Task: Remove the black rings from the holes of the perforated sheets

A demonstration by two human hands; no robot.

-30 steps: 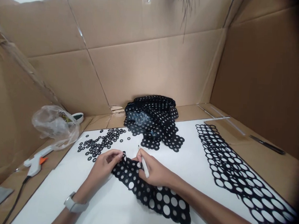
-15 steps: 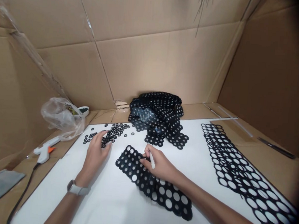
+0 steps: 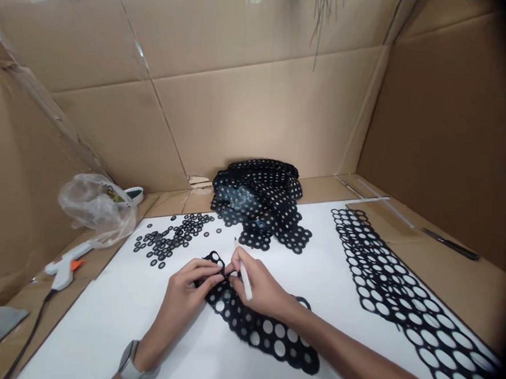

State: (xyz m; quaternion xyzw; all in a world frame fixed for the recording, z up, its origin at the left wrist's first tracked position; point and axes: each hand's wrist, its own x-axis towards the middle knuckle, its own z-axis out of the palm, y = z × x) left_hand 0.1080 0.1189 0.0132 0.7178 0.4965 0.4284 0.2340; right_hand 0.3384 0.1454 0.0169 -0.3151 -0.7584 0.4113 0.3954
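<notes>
Probably, pen beside the fingers: the slim white pen (image 3: 244, 280) lies across the right hand (image 3: 264, 293), dark tip pointing away from the strip; if that hand tilts while its fingers work the edge, the tip could mark the white board (image 3: 111, 329) or the pen could slip.
Pinched end: the left hand (image 3: 181, 299) closes narrowly on the far end of the long strip of joined black rings (image 3: 248, 325); uneven pulling between the hands could stretch or part a joint. Whether a loose piece sits between the fingertips cannot be told.
Right-hand grip: narrow, fingertips at the strip's edge close to the left ones, pen held along; crowded fingers could hide a poorly aligned ring.
Small rings: the scattered small black rings (image 3: 176, 239) lie just beyond the left hand, where a sweeping wrist could spread them.
Glue gun: the white glue gun with an orange trigger (image 3: 62, 275) rests at the left; its black cord (image 3: 34, 330) could drag it if snagged.
Strip's place: on the white board, in front of the person, running from under both hands towards the lower right.
Strip's look: black, limp and slightly rumpled, with scalloped edges; openings vary, some bright white, others greyish, larger towards the near end.
</notes>
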